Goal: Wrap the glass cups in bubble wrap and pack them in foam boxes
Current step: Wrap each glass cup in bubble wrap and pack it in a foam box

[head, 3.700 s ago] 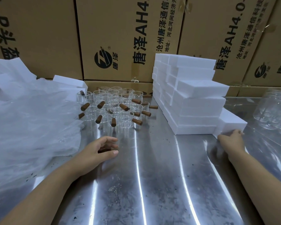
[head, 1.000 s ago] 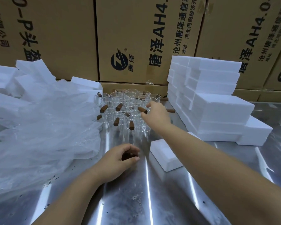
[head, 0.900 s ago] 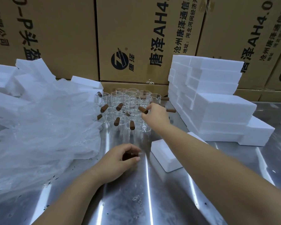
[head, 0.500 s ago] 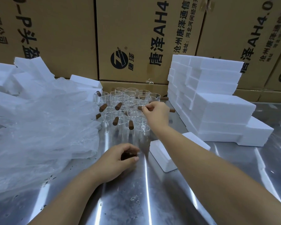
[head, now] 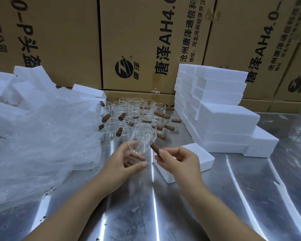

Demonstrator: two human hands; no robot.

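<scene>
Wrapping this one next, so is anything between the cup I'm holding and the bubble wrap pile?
Nothing visible. Only bare table lies between the glass cup in the right hand and the bubble wrap to its left.

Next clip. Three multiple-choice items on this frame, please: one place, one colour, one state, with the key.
1. Where is the bubble wrap? A left of the standing cups; B on a shelf; C on the floor.
2. Colour of the glass cup's grip? A white; B brown; C blue.
3. That cup is: A wrapped; B boxed; C bare, lifted.
Key: A, it heaps left of them; B, the right hand pinches a brown grip; C, no wrap round it, left hand at its base.
</scene>
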